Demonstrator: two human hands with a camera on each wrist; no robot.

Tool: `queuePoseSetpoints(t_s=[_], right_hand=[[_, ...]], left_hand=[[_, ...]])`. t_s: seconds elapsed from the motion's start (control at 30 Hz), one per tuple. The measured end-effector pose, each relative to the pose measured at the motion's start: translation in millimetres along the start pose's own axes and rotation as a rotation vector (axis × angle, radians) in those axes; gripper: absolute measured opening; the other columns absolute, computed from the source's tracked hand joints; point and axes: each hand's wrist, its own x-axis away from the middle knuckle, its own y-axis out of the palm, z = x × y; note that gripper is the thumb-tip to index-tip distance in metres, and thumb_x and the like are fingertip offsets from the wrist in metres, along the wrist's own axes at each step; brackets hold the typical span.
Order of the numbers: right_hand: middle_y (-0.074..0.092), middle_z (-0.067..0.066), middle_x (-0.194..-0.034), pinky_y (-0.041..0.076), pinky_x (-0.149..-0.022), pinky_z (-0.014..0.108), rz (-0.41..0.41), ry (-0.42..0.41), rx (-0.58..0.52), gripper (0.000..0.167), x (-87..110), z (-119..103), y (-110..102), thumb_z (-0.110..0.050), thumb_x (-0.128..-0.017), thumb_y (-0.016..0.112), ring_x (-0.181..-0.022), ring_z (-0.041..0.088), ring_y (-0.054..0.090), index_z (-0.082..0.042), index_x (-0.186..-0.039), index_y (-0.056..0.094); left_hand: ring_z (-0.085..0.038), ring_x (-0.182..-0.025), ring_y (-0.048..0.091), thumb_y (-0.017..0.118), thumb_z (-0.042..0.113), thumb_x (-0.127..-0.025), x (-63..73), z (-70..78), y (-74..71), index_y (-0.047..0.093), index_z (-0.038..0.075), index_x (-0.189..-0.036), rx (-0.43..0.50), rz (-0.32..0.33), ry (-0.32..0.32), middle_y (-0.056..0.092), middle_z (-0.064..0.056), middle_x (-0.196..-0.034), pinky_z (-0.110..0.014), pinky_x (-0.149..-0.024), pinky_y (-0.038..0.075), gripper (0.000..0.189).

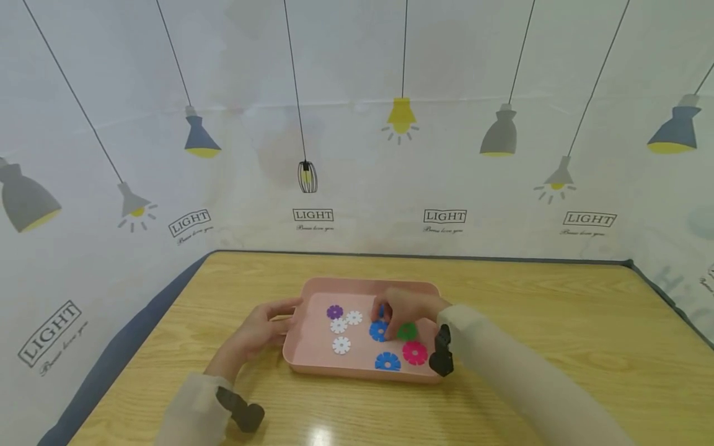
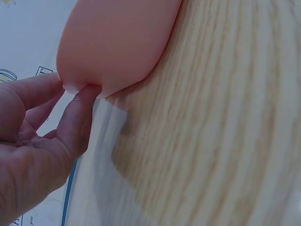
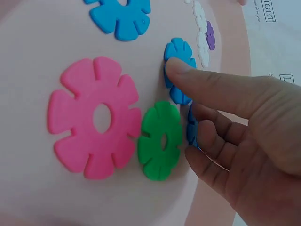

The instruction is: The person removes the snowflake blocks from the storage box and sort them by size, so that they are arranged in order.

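Note:
A pink tray (image 1: 362, 373) holds several notched, flower-shaped plastic discs. My left hand (image 1: 259, 328) pinches the tray's left end; the left wrist view shows thumb and fingers on the pink wall (image 2: 117, 42). Over the tray's right half is my right hand (image 1: 409, 306), its thumb resting on a blue disc (image 3: 179, 89). Curled fingers hold another blue disc (image 3: 192, 129), partly hidden behind them. Just beside this hand lie a green disc (image 3: 153, 141) and a larger pink disc (image 3: 75, 117). Another blue disc (image 1: 387, 361) lies by the tray's front wall.
White discs (image 1: 341, 345) and a purple disc (image 1: 334, 311) lie in the tray's left half. The tray stands on a wooden table (image 1: 558, 322). Behind and beside the table hangs a pale sheet (image 1: 368, 173) printed with lamps.

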Motion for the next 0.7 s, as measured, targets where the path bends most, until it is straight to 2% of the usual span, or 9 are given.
queuePoseSetpoints(t_s=[0.27,0.47,0.7], right_hand=[[0.056,0.003,-0.082,0.045,-0.069,0.024,0.013,0.036,0.060,0.026,-1.8,-4,-2,-0.012,-0.069,0.080,-0.077,0.015,0.048,-0.011,-0.088,0.062],[0.056,0.003,-0.079,0.046,-0.066,0.024,0.055,-0.040,0.033,0.016,3.7,-6,-4,-0.009,-0.075,0.076,-0.074,0.015,0.049,-0.012,-0.082,0.061],[0.052,0.001,-0.075,0.043,-0.061,0.023,0.111,-0.111,-0.010,0.015,17.8,-2,-17,-0.009,-0.077,0.073,-0.071,0.013,0.047,-0.009,-0.086,0.061]], left_hand=[[-0.035,-0.111,0.051,0.049,0.002,-0.093,1.3,1.1,-1.1,0.039,0.000,-0.137,-0.002,-0.007,0.001,0.036,-0.028,-0.135,-0.041,-0.085,0.049,0.045],[-0.034,-0.110,0.051,0.050,0.003,-0.093,1.5,1.9,-0.1,0.040,0.001,-0.137,-0.008,-0.004,-0.005,0.036,-0.027,-0.135,-0.040,-0.085,0.050,0.045],[-0.034,-0.111,0.051,0.050,0.005,-0.093,2.7,1.3,-0.7,0.039,0.001,-0.137,-0.006,-0.007,-0.009,0.034,-0.028,-0.136,-0.041,-0.086,0.049,0.045]])
